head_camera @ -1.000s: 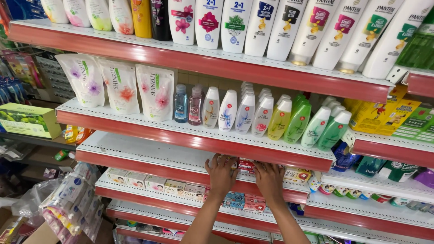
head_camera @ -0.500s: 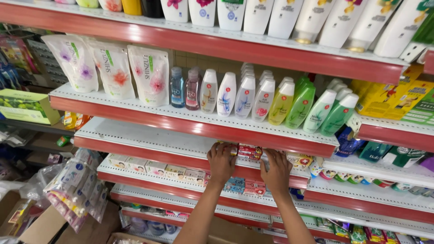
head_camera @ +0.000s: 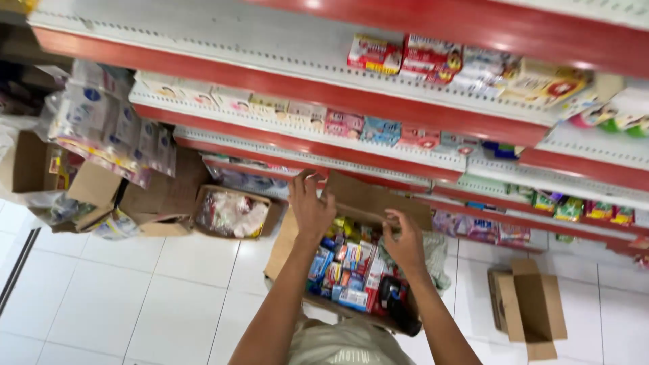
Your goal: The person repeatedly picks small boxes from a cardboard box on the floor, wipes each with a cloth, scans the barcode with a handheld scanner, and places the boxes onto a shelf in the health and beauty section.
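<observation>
Packets (head_camera: 348, 270) in box (head_camera: 368, 199) below shelves (head_camera: 324, 159)

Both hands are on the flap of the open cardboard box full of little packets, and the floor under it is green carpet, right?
Not quite. The head view shows the floor is white tile, not green carpet. The rest holds: the left hand and the right hand are both at the flap of the open cardboard box, which is full of small colourful packets.

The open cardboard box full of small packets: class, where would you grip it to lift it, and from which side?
Probably by the cardboard box walls on two opposite sides, from above and outside; the flaps look floppy, and packets fill the inside.
</observation>
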